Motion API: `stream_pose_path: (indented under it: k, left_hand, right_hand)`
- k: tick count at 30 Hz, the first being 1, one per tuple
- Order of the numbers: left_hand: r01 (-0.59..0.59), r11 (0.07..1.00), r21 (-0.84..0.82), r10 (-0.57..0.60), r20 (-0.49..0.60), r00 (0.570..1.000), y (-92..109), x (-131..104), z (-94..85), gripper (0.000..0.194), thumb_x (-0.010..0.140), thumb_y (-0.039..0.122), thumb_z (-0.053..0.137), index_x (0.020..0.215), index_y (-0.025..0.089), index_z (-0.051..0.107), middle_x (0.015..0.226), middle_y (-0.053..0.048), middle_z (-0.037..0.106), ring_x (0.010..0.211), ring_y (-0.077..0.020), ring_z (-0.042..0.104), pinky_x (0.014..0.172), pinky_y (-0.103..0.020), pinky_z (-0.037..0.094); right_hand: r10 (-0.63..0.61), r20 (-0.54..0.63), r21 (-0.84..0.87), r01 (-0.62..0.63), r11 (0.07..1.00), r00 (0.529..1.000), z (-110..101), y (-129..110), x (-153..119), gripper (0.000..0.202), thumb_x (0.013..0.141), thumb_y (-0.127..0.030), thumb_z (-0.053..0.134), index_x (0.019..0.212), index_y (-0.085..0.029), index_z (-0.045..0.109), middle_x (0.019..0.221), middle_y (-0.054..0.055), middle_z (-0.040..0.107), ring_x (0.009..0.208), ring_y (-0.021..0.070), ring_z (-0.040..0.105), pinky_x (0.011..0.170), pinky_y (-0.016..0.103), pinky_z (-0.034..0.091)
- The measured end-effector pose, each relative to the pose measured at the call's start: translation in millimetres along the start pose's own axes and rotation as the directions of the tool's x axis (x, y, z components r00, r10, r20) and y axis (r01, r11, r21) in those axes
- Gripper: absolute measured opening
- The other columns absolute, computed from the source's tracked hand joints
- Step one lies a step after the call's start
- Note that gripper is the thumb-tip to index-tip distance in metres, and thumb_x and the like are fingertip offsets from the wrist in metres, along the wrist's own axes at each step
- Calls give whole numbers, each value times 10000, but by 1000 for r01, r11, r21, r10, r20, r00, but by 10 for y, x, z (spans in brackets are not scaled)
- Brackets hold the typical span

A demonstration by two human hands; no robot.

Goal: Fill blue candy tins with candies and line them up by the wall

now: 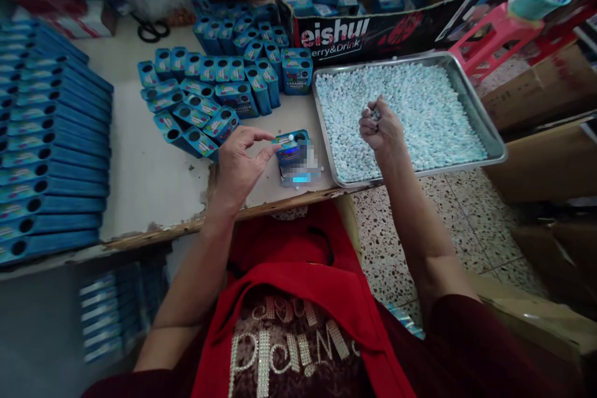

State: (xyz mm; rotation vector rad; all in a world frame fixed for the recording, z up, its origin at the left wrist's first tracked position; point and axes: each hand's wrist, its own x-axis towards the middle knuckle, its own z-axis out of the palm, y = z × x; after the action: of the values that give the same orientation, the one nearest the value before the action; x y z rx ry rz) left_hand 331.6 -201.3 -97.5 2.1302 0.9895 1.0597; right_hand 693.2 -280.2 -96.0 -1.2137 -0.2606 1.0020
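My left hand grips the near left corner of a blue candy box between thumb and fingertips. A single white candy lies on top of that box. The box stands on or against a small device with a lit display, partly blurred out, perhaps a scale. Over the metal tray, my right hand is closed around a few small pale candies. Pale blue and white candies fill the tray in a thick layer.
Blue boxes with round holes stand grouped behind my left hand, and long rows of them fill the left side. A cardboard carton holds more boxes. Black scissors lie at the back. A tub sits on a pink stool.
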Motion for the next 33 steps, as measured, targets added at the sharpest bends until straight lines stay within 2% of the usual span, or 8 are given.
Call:
stream_pose_path:
  k: [3,5,11,15,21,26,30,33]
  left_hand:
    - [35,999,28,-35,10,999,19,-5,20,99,989,301,942,1073,270,900,1149,-47,894,1118,-261,817,971,-393,672]
    - [55,998,17,-55,6,998,24,-10,36,71,981,300,936,1036,267,905,1112,-50,893,1086,-258,813,946,-388,659]
    - [103,995,-12,-103,25,994,45,-9,22,73,985,320,928,1032,266,918,1118,-63,895,1093,-262,818,927,-379,653]
    - [108,994,11,-109,24,994,86,-2,-9,106,972,332,949,1054,272,922,1142,-59,897,1109,-263,819,936,-375,657]
    - [109,993,34,-110,12,994,114,-10,-13,91,968,325,935,1038,268,924,1147,-62,892,1118,-263,811,967,-384,658]
    - [189,980,58,-192,50,980,50,112,-14,83,933,323,967,938,263,910,1034,-56,867,1008,-263,790,937,-413,635]
    - [154,987,48,-158,86,984,41,261,37,92,909,307,987,906,267,904,1084,-61,861,1061,-279,790,1058,-463,659]
    - [124,992,19,-125,96,987,58,319,105,85,929,291,985,925,268,903,1121,-60,846,1125,-288,798,1139,-485,662]
  right_hand:
    - [-46,-14,-122,44,992,999,13,-60,191,591,1059,-649,992,871,-247,600,680,-76,522,469,37,327,412,214,164]
    - [-53,-49,-145,45,988,997,13,-46,238,598,1047,-630,1006,853,-244,593,671,-79,520,466,38,334,411,208,169]
    - [-21,-65,-37,18,999,998,23,-12,183,528,1096,-545,973,858,-233,620,667,-78,548,462,33,372,401,171,198]
    - [47,-59,23,-46,999,997,48,-34,160,526,1156,-537,908,850,-234,605,666,-77,553,450,29,339,381,158,199]
    - [82,3,18,-82,996,997,49,-10,171,561,1094,-603,969,872,-238,605,670,-80,551,448,21,348,383,148,203]
    - [82,30,-7,-82,997,996,36,-32,151,581,1055,-608,1010,874,-242,596,656,-94,518,441,21,352,384,165,199]
    - [94,22,11,-94,995,995,32,-52,132,569,1076,-541,1004,854,-238,577,644,-92,530,429,20,360,381,161,208]
    - [104,9,35,-105,994,994,25,-54,127,570,1097,-564,982,859,-241,577,639,-92,539,430,19,352,376,143,219]
